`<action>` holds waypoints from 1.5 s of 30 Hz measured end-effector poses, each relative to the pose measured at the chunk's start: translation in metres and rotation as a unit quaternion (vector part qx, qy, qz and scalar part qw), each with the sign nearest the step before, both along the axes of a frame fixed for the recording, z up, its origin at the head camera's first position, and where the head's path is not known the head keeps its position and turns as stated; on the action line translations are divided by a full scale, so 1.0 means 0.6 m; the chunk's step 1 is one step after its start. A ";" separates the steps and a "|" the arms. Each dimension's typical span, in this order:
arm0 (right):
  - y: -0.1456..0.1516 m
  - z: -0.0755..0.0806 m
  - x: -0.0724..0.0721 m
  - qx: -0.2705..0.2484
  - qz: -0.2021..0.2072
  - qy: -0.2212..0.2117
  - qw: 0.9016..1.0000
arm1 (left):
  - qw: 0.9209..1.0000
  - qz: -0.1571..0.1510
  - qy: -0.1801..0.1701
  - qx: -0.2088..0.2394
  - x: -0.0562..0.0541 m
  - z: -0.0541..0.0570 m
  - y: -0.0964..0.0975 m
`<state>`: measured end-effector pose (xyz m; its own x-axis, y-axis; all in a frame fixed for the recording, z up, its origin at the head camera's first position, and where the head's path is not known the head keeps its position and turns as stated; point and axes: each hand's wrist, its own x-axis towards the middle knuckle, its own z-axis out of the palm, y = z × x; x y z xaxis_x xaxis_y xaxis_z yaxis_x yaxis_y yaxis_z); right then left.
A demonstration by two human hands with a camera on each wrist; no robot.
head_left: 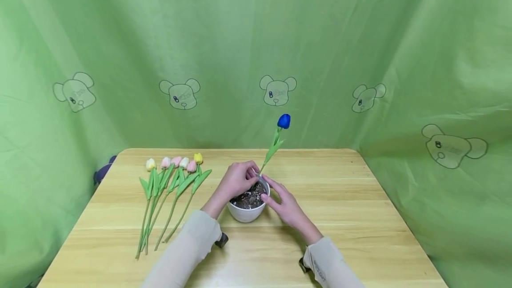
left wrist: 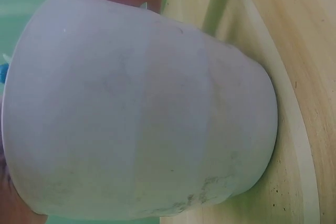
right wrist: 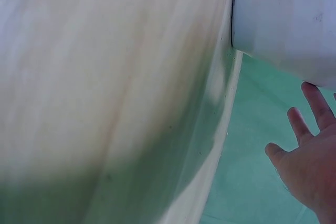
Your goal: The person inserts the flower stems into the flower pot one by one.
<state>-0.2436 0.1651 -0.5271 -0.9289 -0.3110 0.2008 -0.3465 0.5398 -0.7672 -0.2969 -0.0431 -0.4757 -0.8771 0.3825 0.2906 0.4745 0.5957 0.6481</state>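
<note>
A white pot (head_left: 246, 215) filled with dark soil (head_left: 249, 200) stands on the wooden table. One blue tulip (head_left: 284, 121) with green leaves rises from the back of the pot, leaning to the right. My left hand (head_left: 239, 179) reaches over the pot's rim and pinches the tulip's stem low down, close to the soil. The stem's lower end is hidden by the fingers. At the pot's right side is my right hand (head_left: 287, 206), its fingers spread and fairly straight, touching the pot near the rim. The pot's wall (left wrist: 142, 114) fills most of the left wrist view.
Several loose tulips with pink, white and yellow heads lie on the left of the table, among them a yellow tulip (head_left: 198, 158). Behind the wooden table (head_left: 340, 203) and along its sides hangs a green curtain (head_left: 224, 48) printed with bear faces.
</note>
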 end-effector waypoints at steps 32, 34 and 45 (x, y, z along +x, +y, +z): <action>-0.005 -0.001 0.002 -0.022 -0.009 -0.013 1.000 | 0.978 0.024 -0.022 0.204 0.035 0.047 -0.069; -0.005 -0.001 0.002 -0.023 -0.010 -0.015 1.000 | 0.976 0.029 -0.027 0.213 0.046 0.047 -0.087; -0.007 -0.001 0.002 -0.026 -0.009 -0.021 0.999 | 0.968 0.114 -0.029 0.220 0.114 0.007 -0.229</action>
